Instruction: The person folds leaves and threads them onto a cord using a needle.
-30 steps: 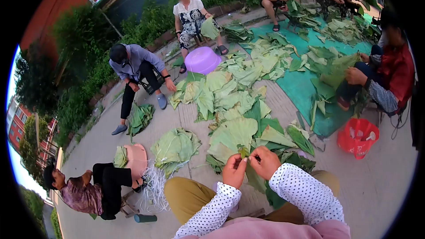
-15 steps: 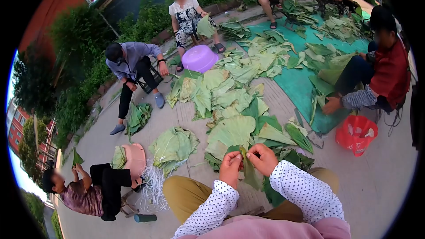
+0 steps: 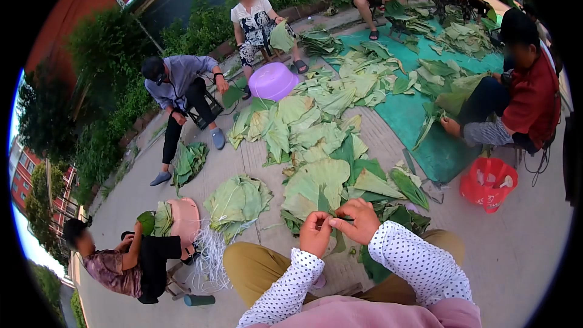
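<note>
Left hand [image 3: 315,234] and right hand [image 3: 359,221] close together, fingers [image 3: 344,226] pinched, forearms [image 3: 419,256] slanting to seven and four o'clock.

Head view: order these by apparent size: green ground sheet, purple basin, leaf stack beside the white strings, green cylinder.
1. Green ground sheet
2. Leaf stack
3. Purple basin
4. Green cylinder
Apparent size only; basin sits farther off than stack.

1 purple basin [image 3: 274,81] far, 1 pink tub [image 3: 185,222] + 1 green cylinder [image 3: 199,300] near L, 1 red bag [image 3: 486,195] near R; leaves [image 3: 316,177]: too many to ct.
</note>
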Motion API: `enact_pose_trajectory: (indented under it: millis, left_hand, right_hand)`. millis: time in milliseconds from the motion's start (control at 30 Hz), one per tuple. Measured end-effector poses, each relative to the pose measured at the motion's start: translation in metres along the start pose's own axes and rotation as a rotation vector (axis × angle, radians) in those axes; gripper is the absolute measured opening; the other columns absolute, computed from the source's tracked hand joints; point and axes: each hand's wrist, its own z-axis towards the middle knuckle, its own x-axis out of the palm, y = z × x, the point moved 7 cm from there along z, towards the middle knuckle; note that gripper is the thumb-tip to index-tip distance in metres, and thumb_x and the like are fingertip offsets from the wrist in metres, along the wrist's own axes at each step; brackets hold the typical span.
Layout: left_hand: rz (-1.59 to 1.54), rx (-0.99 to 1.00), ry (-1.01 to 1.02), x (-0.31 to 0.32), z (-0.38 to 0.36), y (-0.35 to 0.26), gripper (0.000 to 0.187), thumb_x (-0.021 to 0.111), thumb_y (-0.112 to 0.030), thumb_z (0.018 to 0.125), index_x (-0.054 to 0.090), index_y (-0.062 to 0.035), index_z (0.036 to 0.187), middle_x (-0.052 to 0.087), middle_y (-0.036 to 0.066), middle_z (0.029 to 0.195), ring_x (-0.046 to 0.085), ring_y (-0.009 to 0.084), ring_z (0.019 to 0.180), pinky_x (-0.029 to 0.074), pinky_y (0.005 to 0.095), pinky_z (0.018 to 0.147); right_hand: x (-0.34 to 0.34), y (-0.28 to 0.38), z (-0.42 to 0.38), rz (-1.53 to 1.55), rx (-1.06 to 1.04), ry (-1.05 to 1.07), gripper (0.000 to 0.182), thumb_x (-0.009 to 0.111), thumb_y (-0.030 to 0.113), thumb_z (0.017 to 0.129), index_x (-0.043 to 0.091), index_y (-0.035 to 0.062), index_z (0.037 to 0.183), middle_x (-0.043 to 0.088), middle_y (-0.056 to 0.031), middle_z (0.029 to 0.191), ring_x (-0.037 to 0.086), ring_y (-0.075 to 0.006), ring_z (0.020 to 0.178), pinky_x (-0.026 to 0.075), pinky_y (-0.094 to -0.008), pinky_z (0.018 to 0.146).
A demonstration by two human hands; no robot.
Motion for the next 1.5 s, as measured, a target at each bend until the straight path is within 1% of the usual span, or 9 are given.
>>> enact_pose_trajectory:
  millis: [300,500,633,867,1000,1067,1100,1433,1500]
  left_hand:
    - [0.245,0.224,0.061,0.009,-0.006,-0.016,0.01,0.059,-0.009,0.091,0.057,-0.0016,0.096,0.063,0.005,0.086,0.059,0.0086,0.081,0.048,0.0246,0.068]
    - [-0.076,0.133,0.07,0.009,-0.011,-0.054,0.01,0.052,-0.009,0.095,0.05,-0.0015,0.101,0.062,0.008,0.095,0.063,0.0162,0.086,0.053,0.0293,0.073]
    - [-0.236,0.114,0.081,0.001,-0.021,-0.09,0.009,0.05,-0.009,0.096,0.049,-0.0024,0.102,0.061,0.012,0.097,0.065,0.0231,0.088,0.055,0.0345,0.075]
    - [-0.408,0.209,0.118,-0.015,-0.047,-0.143,0.01,0.049,-0.009,0.096,0.05,-0.0026,0.103,0.061,0.013,0.102,0.065,0.0264,0.088,0.056,0.0402,0.076]
    - [-0.482,0.268,0.158,-0.024,-0.062,-0.161,0.01,0.05,-0.01,0.096,0.05,-0.0028,0.103,0.06,0.014,0.101,0.066,0.0268,0.087,0.056,0.0411,0.076]
    - [-0.507,0.3,0.17,-0.029,-0.07,-0.171,0.012,0.052,-0.011,0.095,0.05,-0.003,0.103,0.06,0.015,0.101,0.066,0.027,0.086,0.057,0.0421,0.074]
    - [-0.506,0.3,0.169,-0.032,-0.073,-0.175,0.012,0.052,-0.011,0.095,0.05,-0.003,0.103,0.06,0.015,0.101,0.066,0.027,0.086,0.057,0.0421,0.074]
    - [-0.628,0.465,0.285,-0.05,-0.106,-0.227,0.014,0.052,-0.016,0.095,0.048,-0.0036,0.1,0.058,0.013,0.093,0.063,0.0248,0.076,0.056,0.0422,0.065]
    - [-0.702,0.485,0.335,-0.054,-0.109,-0.232,0.015,0.054,-0.013,0.094,0.048,-0.0003,0.1,0.059,0.018,0.093,0.065,0.0302,0.079,0.056,0.0486,0.07]
  right_hand:
    - [0.024,-0.04,-0.019,0.349,0.462,0.058,0.02,0.058,0.016,0.086,0.058,0.0011,0.1,0.062,-0.0154,0.073,0.063,-0.0295,0.068,0.048,-0.0391,0.062]
    - [0.054,-0.101,-0.051,0.549,0.723,0.14,0.021,0.058,0.015,0.087,0.057,0.0013,0.103,0.065,-0.0136,0.077,0.063,-0.0216,0.065,0.049,-0.0349,0.061]
    - [0.06,-0.149,-0.077,0.363,0.818,0.179,0.018,0.058,0.014,0.089,0.054,0.0018,0.101,0.061,-0.0061,0.077,0.061,-0.014,0.062,0.049,-0.0285,0.058]
    - [0.059,-0.213,-0.141,0.229,1.134,0.264,0.034,0.063,0.025,0.082,0.058,0.0006,0.105,0.066,-0.0204,0.089,0.068,-0.0277,0.078,0.054,-0.0388,0.073]
    - [0.056,-0.253,-0.174,-0.058,1.17,0.443,0.025,0.059,0.02,0.087,0.06,0.0039,0.106,0.069,-0.0128,0.092,0.068,-0.0214,0.071,0.054,-0.0367,0.064]
    - [0.035,-0.247,-0.182,-0.258,1.302,0.63,0.041,0.063,0.025,0.082,0.055,-0.001,0.114,0.063,-0.025,0.111,0.062,-0.0354,0.104,0.05,-0.0431,0.088]
    - [0.03,-0.252,-0.186,-0.326,1.332,0.656,0.041,0.062,0.024,0.082,0.055,-0.001,0.114,0.062,-0.0247,0.111,0.062,-0.0354,0.104,0.05,-0.0431,0.089]
    - [0.028,-0.311,-0.23,-0.52,1.44,0.416,0.041,0.058,0.023,0.085,0.052,-0.0013,0.118,0.062,-0.0219,0.115,0.062,-0.035,0.104,0.05,-0.0437,0.089]
    - [0.026,-0.318,-0.234,-0.538,1.441,0.382,0.041,0.057,0.022,0.086,0.052,-0.0013,0.119,0.062,-0.0214,0.115,0.062,-0.035,0.104,0.05,-0.0438,0.089]
